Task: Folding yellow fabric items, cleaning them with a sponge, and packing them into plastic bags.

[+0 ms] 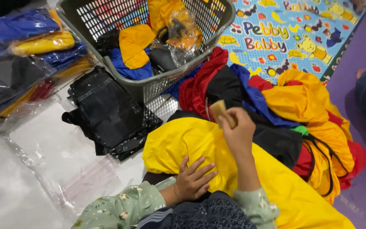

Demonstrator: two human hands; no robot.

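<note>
Left hand: the left hand [192,180] lies flat on the yellow garment [217,165] at the near centre, fingers [202,167] spread wide and pressing the cloth down, closed on nothing.

Right hand: the right hand [238,127] is raised just above the same garment, its fingers curled tight around a small tan block [221,111] (what it is made of I cannot tell).

Yellow garment: spread across the person's lap and the floor from near centre to near right, not folded and not bagged.

Done, by the look of it: a stack of bagged garments [26,55] in clear plastic sits at the far left, blue, yellow and dark, and a flat black packet [109,112] lies just right of it on the floor.

Left to do, as I judge it: a loose heap of garments [301,106] in red, blue, black and orange lies to the right, touching the yellow one; more loose pieces fill the grey basket [149,87] at far centre.

Supplies: empty clear bags [64,169] lie on the white floor at near left.

Stage: somewhere in the middle, I think, since the unpacked pile looks larger than the packed stack.

Surroundings: a colourful play mat [276,34] lies far right, beyond the heap.
</note>
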